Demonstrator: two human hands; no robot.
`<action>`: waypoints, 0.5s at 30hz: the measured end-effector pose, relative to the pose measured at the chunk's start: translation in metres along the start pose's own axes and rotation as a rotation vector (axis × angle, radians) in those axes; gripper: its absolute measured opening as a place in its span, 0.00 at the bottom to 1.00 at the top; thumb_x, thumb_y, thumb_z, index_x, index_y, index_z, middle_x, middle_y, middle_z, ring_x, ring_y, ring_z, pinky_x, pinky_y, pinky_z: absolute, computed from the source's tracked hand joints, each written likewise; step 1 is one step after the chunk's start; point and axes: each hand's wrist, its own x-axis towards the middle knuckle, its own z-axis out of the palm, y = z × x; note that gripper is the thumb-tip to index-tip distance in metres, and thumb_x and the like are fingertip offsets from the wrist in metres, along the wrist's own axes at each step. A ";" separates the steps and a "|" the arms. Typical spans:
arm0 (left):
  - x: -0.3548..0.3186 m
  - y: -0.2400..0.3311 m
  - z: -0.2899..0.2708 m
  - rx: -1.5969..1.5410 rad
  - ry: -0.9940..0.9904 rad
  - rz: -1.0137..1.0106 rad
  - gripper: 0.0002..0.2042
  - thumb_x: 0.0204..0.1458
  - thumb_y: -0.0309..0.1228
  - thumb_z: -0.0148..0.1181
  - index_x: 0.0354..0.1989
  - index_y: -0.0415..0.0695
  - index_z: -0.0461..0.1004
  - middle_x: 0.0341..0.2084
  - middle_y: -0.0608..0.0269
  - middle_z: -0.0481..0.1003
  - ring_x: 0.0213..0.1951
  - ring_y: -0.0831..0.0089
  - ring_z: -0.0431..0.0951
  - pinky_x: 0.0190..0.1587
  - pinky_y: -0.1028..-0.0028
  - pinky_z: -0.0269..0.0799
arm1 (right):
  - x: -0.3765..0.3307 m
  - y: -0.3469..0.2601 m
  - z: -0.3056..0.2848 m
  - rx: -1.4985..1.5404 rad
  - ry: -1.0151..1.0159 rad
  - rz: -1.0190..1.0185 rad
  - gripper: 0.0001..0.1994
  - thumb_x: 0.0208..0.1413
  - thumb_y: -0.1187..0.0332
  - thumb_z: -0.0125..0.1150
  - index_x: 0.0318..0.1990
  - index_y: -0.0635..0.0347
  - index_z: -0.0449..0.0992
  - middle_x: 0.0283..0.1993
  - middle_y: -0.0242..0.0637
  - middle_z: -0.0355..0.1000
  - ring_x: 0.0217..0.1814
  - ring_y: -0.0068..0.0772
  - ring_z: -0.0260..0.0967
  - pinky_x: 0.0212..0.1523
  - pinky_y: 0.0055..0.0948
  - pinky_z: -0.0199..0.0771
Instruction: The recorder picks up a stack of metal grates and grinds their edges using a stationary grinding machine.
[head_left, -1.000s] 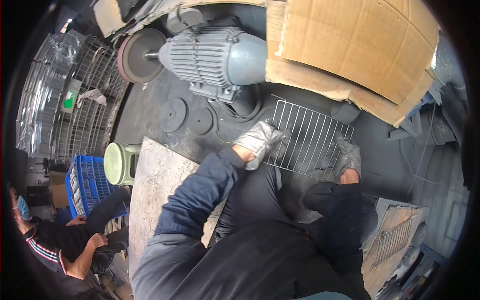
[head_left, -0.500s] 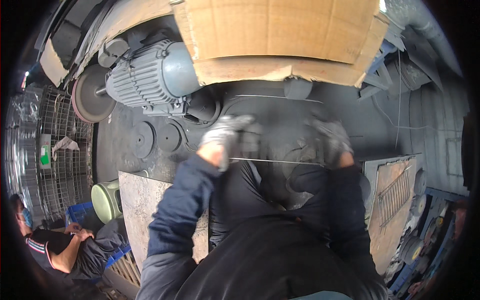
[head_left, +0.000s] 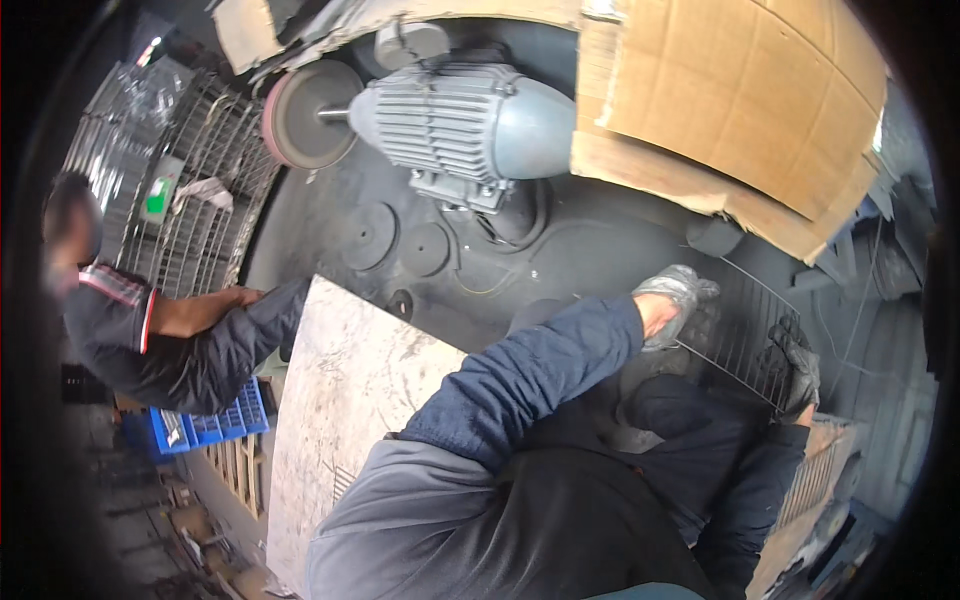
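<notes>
A thin metal wire rack (head_left: 745, 318) with parallel rods is held between my two gloved hands, above and beyond my knees. My left hand (head_left: 677, 300), in a dirty grey-white glove, is closed on its left end. Around its right end is my right hand (head_left: 795, 368), in a darker-looking glove, with its fingers partly hidden. A similar wire rack (head_left: 805, 488) lies on the board at my right. On the pale, stained board (head_left: 375, 370) at my left, part of another wire grid (head_left: 342, 482) shows beside my sleeve.
Ahead stands a grey electric motor (head_left: 440, 120) with a round wheel (head_left: 312, 115) on its shaft. Cardboard sheets (head_left: 730, 110) hang at the far right. A co-worker (head_left: 150, 330) is at the left, by a blue crate (head_left: 215, 415) and a wire mesh cage (head_left: 215, 225).
My view has swung left, so the motor and both hands appear farther right. The rack now shows its rods tilted between my hands. The co-worker's forearm is now stretched forward.
</notes>
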 end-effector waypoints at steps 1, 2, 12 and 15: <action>0.000 -0.020 -0.017 -0.345 -0.098 -0.035 0.10 0.63 0.33 0.58 0.42 0.39 0.80 0.31 0.56 0.81 0.29 0.66 0.81 0.31 0.66 0.79 | 0.008 0.005 0.024 0.039 0.015 -0.010 0.25 0.60 0.70 0.62 0.65 0.64 0.69 0.59 0.42 0.74 0.56 0.39 0.74 0.54 0.34 0.78; -0.005 -0.032 -0.034 -0.687 -0.199 -0.061 0.11 0.63 0.34 0.59 0.42 0.38 0.80 0.31 0.54 0.81 0.29 0.65 0.82 0.31 0.65 0.79 | 0.022 0.012 0.047 0.023 -0.080 0.002 0.26 0.58 0.71 0.64 0.65 0.64 0.69 0.58 0.41 0.74 0.53 0.39 0.76 0.51 0.35 0.79; -0.200 -0.103 -0.175 -0.646 0.287 0.032 0.15 0.61 0.36 0.63 0.49 0.38 0.79 0.37 0.59 0.84 0.35 0.67 0.84 0.35 0.66 0.82 | -0.013 0.026 0.257 -0.169 -0.425 -0.084 0.25 0.57 0.70 0.62 0.63 0.63 0.71 0.50 0.43 0.79 0.37 0.33 0.79 0.34 0.37 0.81; -0.229 -0.089 -0.143 -0.841 0.302 0.016 0.12 0.59 0.35 0.65 0.46 0.40 0.81 0.33 0.57 0.83 0.31 0.67 0.83 0.32 0.65 0.82 | -0.018 0.036 0.236 -0.254 -0.507 -0.136 0.23 0.56 0.67 0.62 0.59 0.65 0.75 0.50 0.40 0.79 0.43 0.29 0.77 0.44 0.33 0.80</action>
